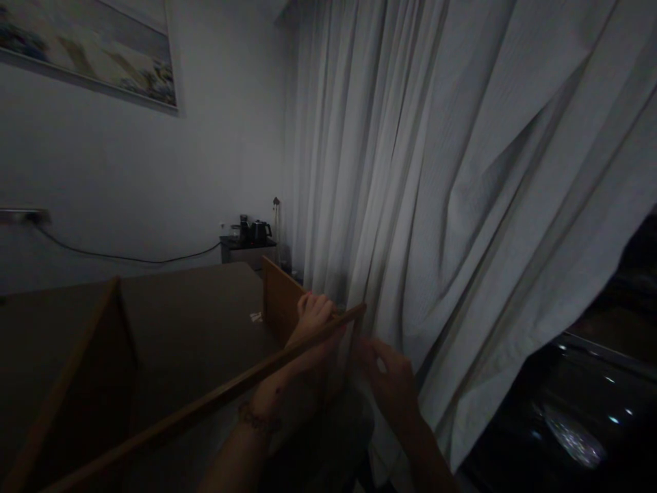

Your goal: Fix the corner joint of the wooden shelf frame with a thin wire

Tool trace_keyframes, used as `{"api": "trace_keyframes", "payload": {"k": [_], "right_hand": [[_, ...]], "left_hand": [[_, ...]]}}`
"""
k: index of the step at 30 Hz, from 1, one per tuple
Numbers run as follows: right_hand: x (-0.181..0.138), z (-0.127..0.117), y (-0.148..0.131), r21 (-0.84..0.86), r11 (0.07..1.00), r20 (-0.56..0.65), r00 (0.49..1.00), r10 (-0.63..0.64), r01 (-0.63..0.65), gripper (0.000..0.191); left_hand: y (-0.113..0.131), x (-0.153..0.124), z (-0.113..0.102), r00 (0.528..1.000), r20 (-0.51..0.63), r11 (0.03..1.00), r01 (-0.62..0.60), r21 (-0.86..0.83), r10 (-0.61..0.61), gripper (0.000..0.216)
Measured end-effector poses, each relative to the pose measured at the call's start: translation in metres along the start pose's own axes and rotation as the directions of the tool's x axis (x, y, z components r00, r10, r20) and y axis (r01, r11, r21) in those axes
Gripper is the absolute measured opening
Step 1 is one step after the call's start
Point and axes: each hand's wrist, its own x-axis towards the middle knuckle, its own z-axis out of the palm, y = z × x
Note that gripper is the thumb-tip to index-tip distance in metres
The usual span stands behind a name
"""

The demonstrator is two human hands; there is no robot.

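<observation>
**Head view, dim room.**

**Hidden or unclear.** The board [205,404] is cut off at the lower left frame edge, so its near end is out of sight. Low light blurs its surface. It crosses the left hand [314,316] at the palm, and a bracelet [254,414] shows on the wrist below it. The right hand [389,378], just right of the board's far end, is dark and blurred. Its fingers are bent against the curtain [462,205], and it cannot be told whether they pinch anything. A glossy dark object [580,418], well right of the board, cannot be identified.

**Orientation.** The board's long axis runs diagonally from lower left to upper right, and its far end points at the curtain. It appears to stand on edge with the narrow edge up. The left hand's fingers curl over that edge near the far end, closed on it.

**Surface and room.**
- Left of the board stands an upright panel [66,370].
- Behind the board lies a brown table [195,315].
- A second panel [280,301] stands just behind the left hand.
- High above the board's near half, a picture [92,55] hangs on the grey wall.
- A cable [128,258] runs along the wall towards a stand [249,255] bearing a kettle [259,231], above the board's far end.
- The pale, folded curtain fills everything to the right of the board.
</observation>
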Motion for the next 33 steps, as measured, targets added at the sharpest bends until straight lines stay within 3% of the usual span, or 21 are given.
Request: {"api": "trace_keyframes", "payload": {"k": [9, 13, 17, 22, 28, 33], "right_hand": [[0.004, 0.003, 0.002, 0.008, 1.0, 0.031, 0.999, -0.017, 0.017, 0.041], [0.008, -0.001, 0.003, -0.157, 0.978, -0.008, 0.99, -0.139, 0.136, 0.044], [0.013, -0.009, -0.001, -0.339, 0.897, 0.0, 0.953, -0.302, 0.284, 0.046], [0.017, -0.014, -0.012, -0.432, 0.803, 0.048, 0.9, -0.434, 0.41, 0.044], [0.019, -0.016, -0.014, -0.474, 0.753, 0.093, 0.876, -0.473, 0.457, 0.045], [0.024, -0.017, -0.012, -0.515, 0.753, 0.079, 0.897, -0.435, 0.411, 0.05]], "left_hand": [[-0.003, 0.001, 0.004, 1.0, 0.018, 1.0, -0.003, -0.018, 0.003, 0.011], [-0.004, 0.0, 0.004, 0.999, 0.01, 0.999, -0.037, -0.034, 0.037, 0.012], [-0.006, 0.001, 0.007, 1.0, 0.006, 1.0, -0.009, -0.024, 0.01, 0.013], [-0.005, 0.002, 0.006, 1.0, 0.027, 0.999, -0.005, -0.039, 0.006, 0.013], [-0.002, 0.002, 0.003, 0.999, 0.037, 0.999, 0.012, -0.03, -0.011, 0.011], [-0.002, 0.001, 0.003, 0.999, 0.032, 0.999, -0.006, -0.043, 0.008, 0.011]]}}
